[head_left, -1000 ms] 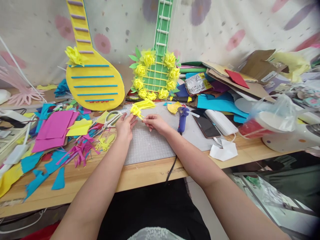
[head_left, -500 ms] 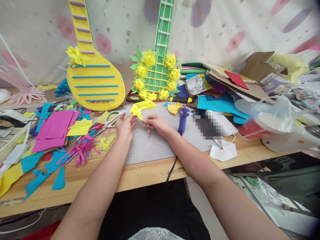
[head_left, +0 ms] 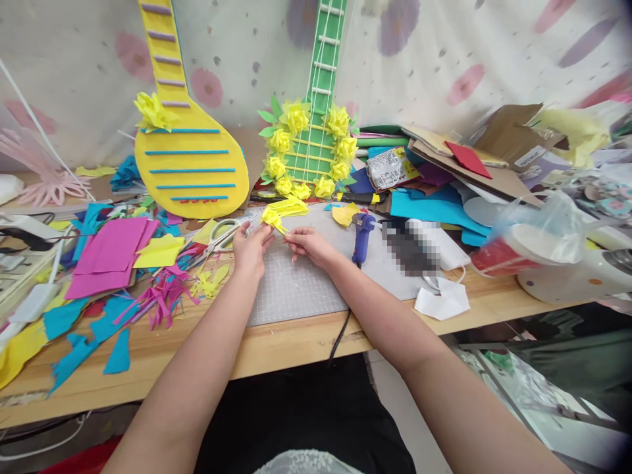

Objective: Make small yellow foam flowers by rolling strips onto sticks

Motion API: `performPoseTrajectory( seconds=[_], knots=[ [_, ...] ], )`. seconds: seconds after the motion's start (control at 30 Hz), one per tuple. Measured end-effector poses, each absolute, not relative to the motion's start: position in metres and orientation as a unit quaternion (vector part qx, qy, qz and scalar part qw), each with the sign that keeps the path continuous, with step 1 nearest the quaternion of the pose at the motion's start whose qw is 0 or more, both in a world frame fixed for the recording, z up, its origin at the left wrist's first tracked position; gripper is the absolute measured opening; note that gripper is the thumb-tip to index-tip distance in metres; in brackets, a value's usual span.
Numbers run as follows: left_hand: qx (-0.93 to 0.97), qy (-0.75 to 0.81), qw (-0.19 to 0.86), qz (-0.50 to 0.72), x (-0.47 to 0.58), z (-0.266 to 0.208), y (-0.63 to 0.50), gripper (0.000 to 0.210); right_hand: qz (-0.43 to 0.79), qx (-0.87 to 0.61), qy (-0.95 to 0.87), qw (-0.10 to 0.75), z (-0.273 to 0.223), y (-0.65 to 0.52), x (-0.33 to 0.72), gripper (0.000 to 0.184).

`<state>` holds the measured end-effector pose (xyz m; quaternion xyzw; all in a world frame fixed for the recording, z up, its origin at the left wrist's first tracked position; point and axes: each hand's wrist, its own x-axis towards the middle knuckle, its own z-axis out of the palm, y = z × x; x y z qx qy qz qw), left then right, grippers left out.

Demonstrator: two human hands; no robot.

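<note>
Between finger and thumb, my left hand (head_left: 251, 251) holds a small yellow paper flower (head_left: 272, 218) above the grey cutting mat (head_left: 291, 289). My right hand (head_left: 310, 245) is closed in a pinch at the flower's lower right tip, where a thin yellow end shows; the fingers hide the exact contact. Just behind the flower lie yellow paper strips (head_left: 293, 207). A pair of scissors (head_left: 224, 235) rests left of my left hand. To the right of my right hand stands a blue glue gun (head_left: 362, 238).
A yellow paper guitar (head_left: 192, 158) and a green guitar (head_left: 316, 148) edged with yellow flowers lean at the back. Magenta paper sheets (head_left: 106, 257) and coloured scraps cover the left side. A white mask (head_left: 442, 298), cardboard (head_left: 503, 135) and a bagged cup (head_left: 513, 247) occupy the right.
The yellow flower has turned between my fingers, so its tip now points down and right. My hands have barely shifted; the view has moved slightly.
</note>
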<state>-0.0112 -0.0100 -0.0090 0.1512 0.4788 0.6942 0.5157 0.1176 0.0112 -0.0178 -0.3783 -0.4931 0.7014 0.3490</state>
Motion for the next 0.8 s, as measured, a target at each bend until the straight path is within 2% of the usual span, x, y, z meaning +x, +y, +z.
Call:
performPoseTrajectory(
  seconds=[0.1, 0.33, 0.5, 0.67, 0.8],
  knots=[
    [0.155, 0.481, 0.497, 0.706, -0.009, -0.01, -0.01, 0.05, 0.705, -0.375, -0.496, 0.341, -0.018, 0.011, 0.117, 0.017],
    [0.158, 0.493, 0.473, 0.713, -0.009, -0.012, -0.006, 0.052, 0.714, -0.359, -0.504, 0.327, -0.022, 0.01, 0.116, 0.016],
    [0.174, 0.501, 0.468, 0.707, -0.011, -0.008, -0.006, 0.053, 0.715, -0.352, -0.512, 0.32, -0.022, 0.009, 0.117, 0.023],
    [0.164, 0.49, 0.481, 0.708, -0.011, -0.01, -0.006, 0.051, 0.691, -0.359, -0.527, 0.342, -0.026, 0.011, 0.114, 0.031],
    [0.161, 0.493, 0.497, 0.696, -0.008, -0.011, -0.008, 0.05, 0.678, -0.372, -0.52, 0.363, -0.031, 0.014, 0.112, 0.03]
  ],
)
